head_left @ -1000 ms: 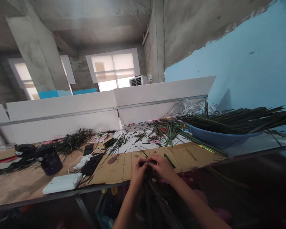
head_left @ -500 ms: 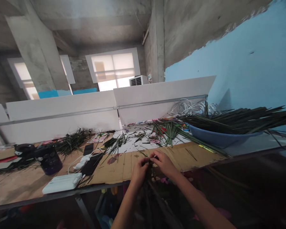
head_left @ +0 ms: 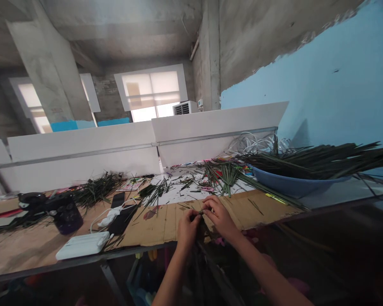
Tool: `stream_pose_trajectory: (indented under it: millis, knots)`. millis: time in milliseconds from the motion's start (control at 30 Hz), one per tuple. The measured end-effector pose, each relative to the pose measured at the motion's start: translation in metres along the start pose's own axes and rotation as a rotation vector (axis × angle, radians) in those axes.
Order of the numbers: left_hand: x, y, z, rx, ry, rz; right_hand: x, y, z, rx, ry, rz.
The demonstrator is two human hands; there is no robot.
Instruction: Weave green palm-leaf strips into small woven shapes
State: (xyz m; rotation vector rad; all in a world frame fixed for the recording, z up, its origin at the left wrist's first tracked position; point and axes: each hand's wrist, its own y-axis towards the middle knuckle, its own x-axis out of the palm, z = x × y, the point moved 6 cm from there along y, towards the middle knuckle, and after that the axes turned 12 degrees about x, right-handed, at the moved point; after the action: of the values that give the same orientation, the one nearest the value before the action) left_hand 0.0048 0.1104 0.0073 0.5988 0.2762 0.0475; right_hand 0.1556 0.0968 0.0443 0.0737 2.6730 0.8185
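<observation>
My left hand and my right hand meet over the front edge of a cardboard sheet. Both pinch a small piece of dark green leaf strip between thumb and fingertips. Its exact shape is too small to make out, and dark strands seem to hang below my fingers. Beyond the hands, cut green leaf strips lie in a loose pile on white paper.
A blue basin heaped with long leaves stands at right, a yellow pen-like tool before it. On the left are a white power bank, a phone, a dark cup and a leaf heap. White partitions rise behind.
Both hands shift very slightly, and the right fingers rise a little while still pinching the leaf strip. Everything on the table stays as it was.
</observation>
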Motion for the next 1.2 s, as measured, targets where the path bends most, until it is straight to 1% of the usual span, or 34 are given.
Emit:
stream_pose_trajectory:
  millis: [133,233,400,567,733,900,1000,1100,1200]
  knots:
    - [0.000,0.000,0.004,0.017,0.041,0.018,0.000,-0.007,0.001,-0.002,0.017,0.049]
    - [0.000,-0.002,0.002,0.016,0.061,0.026,0.000,-0.010,0.005,0.012,0.035,0.094]
    - [0.000,-0.004,-0.001,-0.009,0.069,0.050,-0.005,-0.013,0.012,0.057,0.071,0.179]
    - [-0.001,-0.002,-0.001,-0.022,0.057,0.067,-0.009,-0.014,0.021,0.124,0.117,0.207]
    - [-0.002,-0.002,-0.002,-0.022,0.047,0.082,-0.009,-0.015,0.031,0.186,0.161,0.205]
    - [-0.003,-0.002,-0.006,-0.026,0.029,0.086,-0.010,-0.018,0.030,0.208,0.185,0.186]
    - [-0.001,-0.003,-0.007,-0.017,-0.003,0.060,-0.012,-0.019,0.026,0.202,0.185,0.152]
    - [0.004,-0.005,-0.005,-0.001,-0.054,0.006,-0.013,-0.019,0.023,0.201,0.184,0.116]
    - [0.009,-0.006,-0.001,0.023,-0.087,-0.030,-0.009,-0.022,0.025,0.242,0.204,0.073]
